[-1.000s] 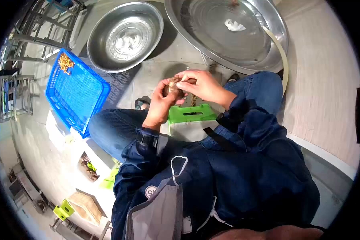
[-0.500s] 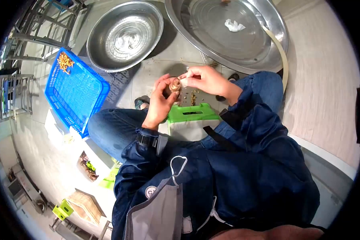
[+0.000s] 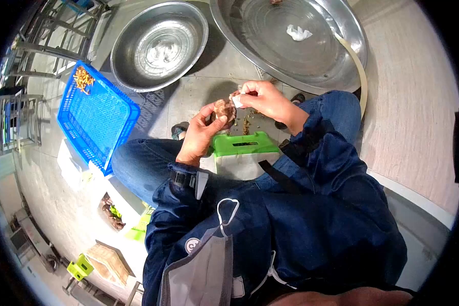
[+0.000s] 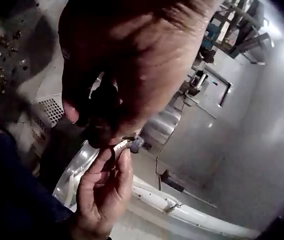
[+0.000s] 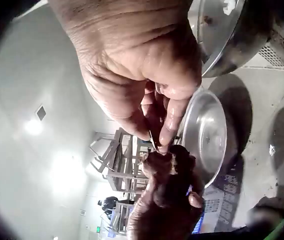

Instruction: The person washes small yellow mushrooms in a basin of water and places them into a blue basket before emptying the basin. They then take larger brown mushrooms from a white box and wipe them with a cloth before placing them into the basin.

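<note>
My left hand (image 3: 201, 133) grips a brown, knobby, root-like lump (image 3: 224, 110) between thumb and fingers, above the gap between the knees. At its right side my right hand (image 3: 270, 104) pinches a small, flat, pale piece (image 3: 237, 101). In the right wrist view this piece shows as a thin edge (image 5: 153, 140) between thumb and forefinger, right at the top of the dark lump (image 5: 174, 167). The left wrist view shows the right hand's fingers (image 4: 107, 185) close under the left hand (image 4: 137, 60); I cannot tell what kind of tool the pale piece is.
Just below the hands stands a green-topped stool (image 3: 245, 144), with brown scraps (image 3: 246, 125) on the floor beyond it. Two metal basins (image 3: 122, 56) (image 3: 359, 56) stand ahead, the right one holding a hose (image 3: 359, 66). At left is a blue basket (image 3: 99, 117) with yellowish pieces in one corner.
The left hand has turned the lump, so its broad brown side faces up. My right hand has drawn back to the right from over the lump, and the pale piece now shows between its fingers.
</note>
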Tool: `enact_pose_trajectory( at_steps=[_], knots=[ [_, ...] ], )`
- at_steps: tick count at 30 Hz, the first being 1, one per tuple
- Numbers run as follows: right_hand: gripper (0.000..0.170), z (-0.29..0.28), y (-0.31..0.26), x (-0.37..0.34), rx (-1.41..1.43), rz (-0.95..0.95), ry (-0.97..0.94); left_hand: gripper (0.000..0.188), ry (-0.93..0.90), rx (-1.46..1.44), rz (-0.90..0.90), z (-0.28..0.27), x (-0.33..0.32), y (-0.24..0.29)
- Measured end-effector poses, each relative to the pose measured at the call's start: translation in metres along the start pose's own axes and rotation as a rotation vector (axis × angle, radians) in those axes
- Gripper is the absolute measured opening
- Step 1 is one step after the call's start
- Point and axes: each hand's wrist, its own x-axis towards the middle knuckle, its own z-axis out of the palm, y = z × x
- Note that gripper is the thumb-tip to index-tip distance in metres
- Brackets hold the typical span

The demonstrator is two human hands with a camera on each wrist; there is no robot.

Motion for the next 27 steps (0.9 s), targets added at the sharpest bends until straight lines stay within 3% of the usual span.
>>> enact_pose_trajectory(
  at_steps=[2,6,10,13,14,17,22,25,27],
  knots=[
    [0.020,0.008,-0.012,-0.005,-0.017,-0.059,0.023,0.039,-0.008,-0.160,-0.079,-0.003,0.000,0.001],
    [0.013,0.012,-0.019,-0.008,-0.442,-0.354,-0.053,0.036,-0.044,-0.254,-0.153,-0.006,-0.001,0.002],
    [0.017,0.011,-0.028,-0.010,-0.555,-0.240,-0.092,0.037,-0.058,-0.100,-0.220,-0.013,-0.001,0.003],
    [0.018,0.006,-0.019,-0.005,-0.389,-0.069,-0.075,0.034,-0.070,-0.056,-0.230,-0.011,-0.004,0.005],
    [0.017,0.005,-0.027,-0.007,-0.396,-0.081,-0.111,0.034,-0.055,-0.031,-0.225,-0.012,-0.003,0.004],
    [0.023,0.011,-0.013,-0.005,-0.628,-0.370,-0.112,0.033,-0.031,0.069,-0.188,-0.011,-0.002,0.003],
    [0.024,0.002,-0.014,-0.002,-0.413,-0.082,-0.113,0.031,-0.020,0.204,-0.155,-0.004,-0.004,0.010],
    [0.023,0.009,-0.012,-0.007,-0.574,-0.283,-0.121,0.030,-0.023,0.255,-0.124,0.000,-0.004,0.012],
    [0.023,0.009,-0.014,-0.008,-0.562,-0.184,-0.059,0.031,-0.018,0.278,-0.129,0.005,-0.006,0.015]
  ],
)
